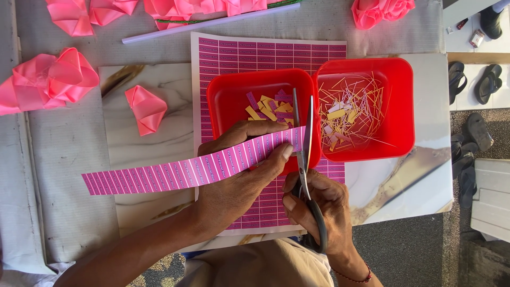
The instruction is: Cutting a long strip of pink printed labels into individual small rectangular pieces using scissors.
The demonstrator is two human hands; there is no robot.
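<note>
1. One tabletop (69,159), covered in pale grey cloth, fills most of the view, with a marbled white board (143,154) lying flat on it.
2. Across the board lies a pink label sheet (255,53), printed in rows of small purple rectangles; its top edge reaches past the board's far edge.
3. Two red square trays sit side by side on the sheet and board, touching each other. The left tray (228,93) holds a small heap of yellow and purple cut labels (271,106); the right tray (401,106) holds thin yellow slivers and scraps (348,111).
4. Pink ribbon flowers lie around the edges: a large one (48,79) at the left, a small folded one (146,109) on the board, several more along the far edge, and another (380,9) at the top right.
5. A pale lilac stick (207,24) lies slantwise near the far flowers.
6. The left hand (239,175) is clamped on a long pink label strip (186,170), thumb on top and fingers below, holding it level over the near rim of the left tray. The strip runs out to the left, well past the sheet.
7. The right hand (319,204) is closed through the grey handles of a pair of scissors (304,143). The blades stand slightly apart, pointing away from the person, at the strip's right end.
8. Dark sandals (478,85) rest on the floor at the right.
</note>
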